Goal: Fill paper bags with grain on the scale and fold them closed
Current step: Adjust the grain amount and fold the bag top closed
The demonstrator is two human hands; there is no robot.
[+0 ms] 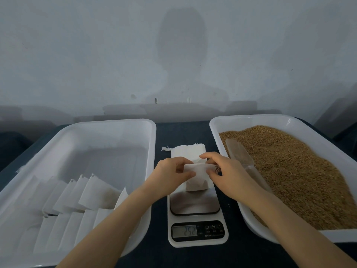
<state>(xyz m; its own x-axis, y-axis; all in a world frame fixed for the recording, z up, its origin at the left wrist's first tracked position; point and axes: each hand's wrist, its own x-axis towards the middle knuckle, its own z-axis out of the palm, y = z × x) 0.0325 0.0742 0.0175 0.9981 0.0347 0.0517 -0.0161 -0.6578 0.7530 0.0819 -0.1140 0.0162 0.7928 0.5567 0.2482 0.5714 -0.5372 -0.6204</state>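
On scale (pixel 195 206), bag (pixel 196 183), fingers (pixel 185 174) hiding its mouth

Two trays, a left tray (pixel 108 122) and a right tray (pixel 251 118). One scale (pixel 195 206) with one bag (pixel 196 182) on it. One scoop (pixel 239 151). One far stack of empty bags (pixel 183 151). Roughly a dozen folded bags (pixel 96 192), left.

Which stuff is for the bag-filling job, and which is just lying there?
For the job: paper bag, pinched by left hand and right hand; scale; grain; scoop; stack of empty bags; bags in the left tray.
Just lying about: small bits by the wall, too small to name.
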